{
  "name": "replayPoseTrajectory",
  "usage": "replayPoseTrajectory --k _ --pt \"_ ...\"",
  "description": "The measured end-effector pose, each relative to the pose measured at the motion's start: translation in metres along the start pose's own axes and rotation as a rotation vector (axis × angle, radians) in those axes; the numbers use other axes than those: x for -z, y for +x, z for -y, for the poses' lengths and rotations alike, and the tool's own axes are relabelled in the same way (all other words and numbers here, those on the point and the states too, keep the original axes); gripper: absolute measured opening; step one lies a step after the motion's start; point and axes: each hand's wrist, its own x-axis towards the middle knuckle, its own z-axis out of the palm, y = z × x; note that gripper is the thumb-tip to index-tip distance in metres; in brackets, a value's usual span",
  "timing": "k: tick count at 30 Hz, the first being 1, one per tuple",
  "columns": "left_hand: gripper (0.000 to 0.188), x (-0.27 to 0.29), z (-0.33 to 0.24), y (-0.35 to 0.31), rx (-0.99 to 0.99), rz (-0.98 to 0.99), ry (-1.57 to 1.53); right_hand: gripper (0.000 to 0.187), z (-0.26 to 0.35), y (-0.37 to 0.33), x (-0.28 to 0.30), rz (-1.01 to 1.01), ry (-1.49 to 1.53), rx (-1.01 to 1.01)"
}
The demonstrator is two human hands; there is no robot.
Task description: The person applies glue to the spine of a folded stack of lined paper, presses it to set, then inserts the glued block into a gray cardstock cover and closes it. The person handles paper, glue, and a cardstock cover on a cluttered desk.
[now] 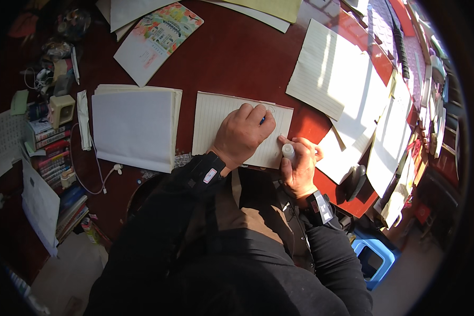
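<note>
A lined sheet of paper (208,118) lies in front of me on the dark red table. Over its middle, my left hand (242,134) is closed with its fingers curled. A small piece of something blue (263,120) shows between those fingers; its kind is mostly hidden. At the lower right corner of the sheet is my right hand (300,166), wrapped round a small whitish bottle (288,151) whose round end points up. One fingertip of that hand touches or nearly touches the sheet's edge. A faint mark shows on the paper near the top right.
A stack of blank paper (134,124) lies to the left, a colourful booklet (158,42) behind it. Loose lined sheets (324,68) spread on the right in sunlight, near a black object (356,181). Books and a cable (97,174) sit far left. A blue stool (387,253) stands lower right.
</note>
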Motion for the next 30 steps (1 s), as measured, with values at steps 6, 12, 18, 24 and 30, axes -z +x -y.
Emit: replayPoseTrajectory --k 6,12,18,24,30 --pt "0.027 -0.014 -0.002 0.003 0.017 -0.067 -0.091 0.031 -0.001 -0.001 -0.001 0.001 -0.01 0.006" --pt "0.031 -0.01 -0.008 -0.012 0.1 -0.046 -0.113 0.032 -0.001 0.0 -0.001 -0.004 0.002 0.012" --pt "0.029 -0.02 -0.009 -0.006 0.117 -0.081 -0.129 0.032 0.0 0.0 0.0 0.002 0.002 -0.002" --pt "0.029 -0.021 -0.01 0.0 0.099 -0.059 -0.11 0.034 -0.001 0.001 -0.001 -0.02 0.015 0.009" --pt "0.032 -0.019 -0.011 -0.002 0.121 -0.106 -0.151 0.033 -0.002 0.001 -0.001 -0.024 0.018 0.013"
